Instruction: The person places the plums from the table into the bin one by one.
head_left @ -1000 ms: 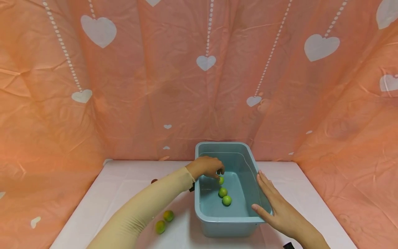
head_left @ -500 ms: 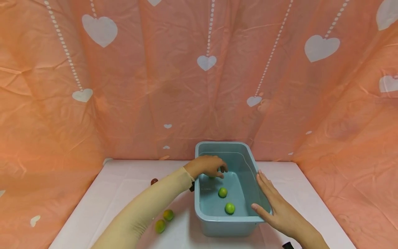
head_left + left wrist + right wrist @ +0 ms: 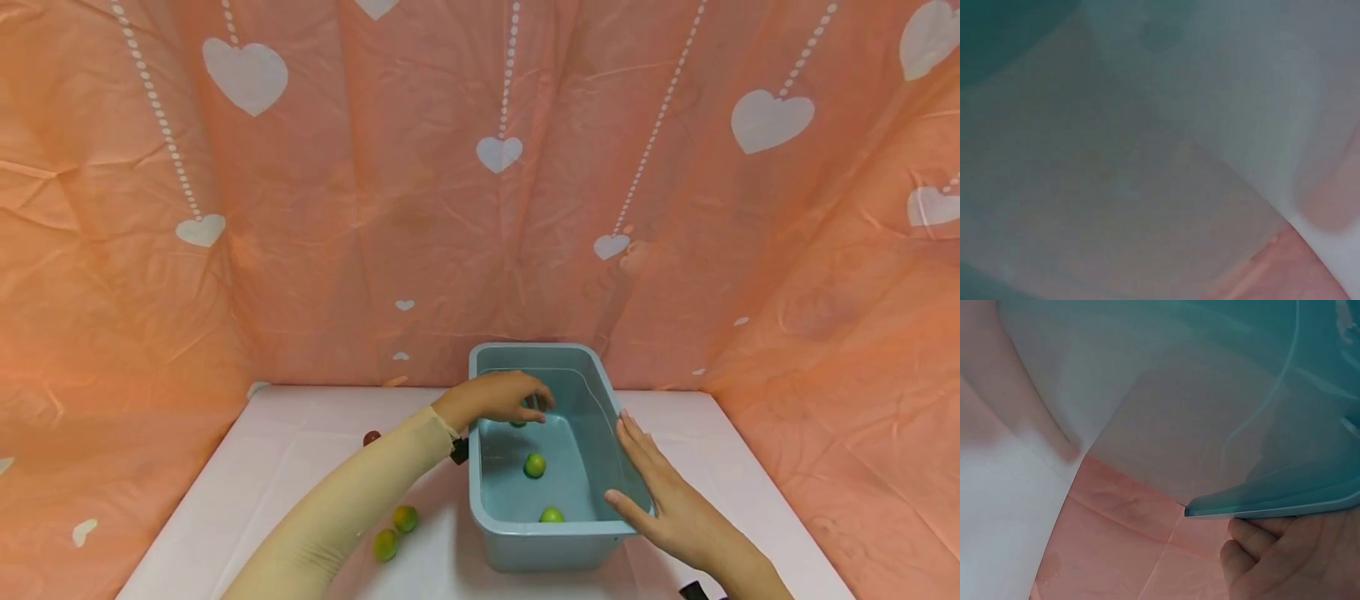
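Observation:
A blue-grey plastic tub [image 3: 555,528] stands on the white tabletop. My left hand [image 3: 510,396] reaches over its left side into the far part, palm down, with thumb and fingers apart and loosely bent. A small green citrus fruit [image 3: 518,424] shows partly beneath that hand. Two more lie in the tub: one green citrus fruit [image 3: 535,465] mid-floor, another citrus fruit [image 3: 552,515] partly hidden by the near rim. My right hand [image 3: 667,500] rests on the tub's right rim, fingers straight along the outside and thumb over the near corner. The left wrist view is mostly haze.
Two yellow-green citrus fruits [image 3: 395,533] lie on the tabletop [image 3: 322,433] left of the tub. A small dark red round thing [image 3: 372,437] sits farther back beside my left sleeve [image 3: 352,500]. An orange cloth with hearts [image 3: 420,208] closes off the back and sides.
My left hand has shifted slightly right and its fingers have spread from the fruit. One fruit has rolled to the near rim, and another has moved left beneath the hand. The right hand stays.

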{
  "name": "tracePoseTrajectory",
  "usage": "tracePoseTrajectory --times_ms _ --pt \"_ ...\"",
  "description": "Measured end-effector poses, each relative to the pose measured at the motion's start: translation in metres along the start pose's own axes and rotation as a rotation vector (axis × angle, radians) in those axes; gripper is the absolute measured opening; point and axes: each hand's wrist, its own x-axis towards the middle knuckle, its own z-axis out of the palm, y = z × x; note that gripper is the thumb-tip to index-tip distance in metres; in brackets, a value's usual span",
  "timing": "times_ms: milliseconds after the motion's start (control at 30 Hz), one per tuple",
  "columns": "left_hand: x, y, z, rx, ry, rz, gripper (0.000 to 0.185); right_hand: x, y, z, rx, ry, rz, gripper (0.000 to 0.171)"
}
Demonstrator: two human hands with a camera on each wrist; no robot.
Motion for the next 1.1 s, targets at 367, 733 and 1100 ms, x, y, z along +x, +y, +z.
tracePoseTrajectory --times_ms 367,733,1100 --pt "-0.027 -0.005 -0.012 -0.084 0.09 0.057 0.033 0.0 -0.003 0.0 0.009 0.017 -0.022 0.09" --pt "-0.065 -0.015 -0.018 -0.146 0.19 0.037 0.034 0.0 -0.003 -0.002 0.022 -0.022 0.036 0.091" --pt "-0.103 -0.026 -0.024 -0.246 0.311 -0.022 0.037 0.0 -0.003 -0.001 0.011 -0.007 0.01 0.091"
